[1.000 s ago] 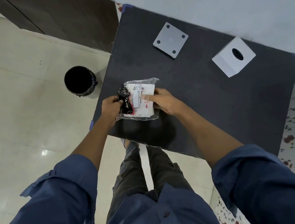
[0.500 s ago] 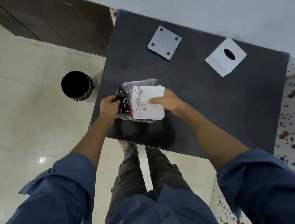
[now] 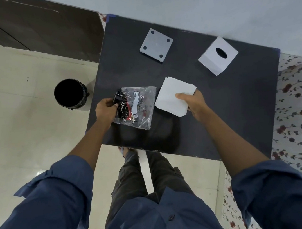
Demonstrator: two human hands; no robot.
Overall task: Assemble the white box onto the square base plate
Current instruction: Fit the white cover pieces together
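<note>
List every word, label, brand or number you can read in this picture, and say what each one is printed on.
"Dove": white script on the black wrapper inside the clear bag held by the left hand.
White label on the bag: print too small and blurred to read.
Tissue stack in the right hand, white box and base plate: no text visible.
</note>
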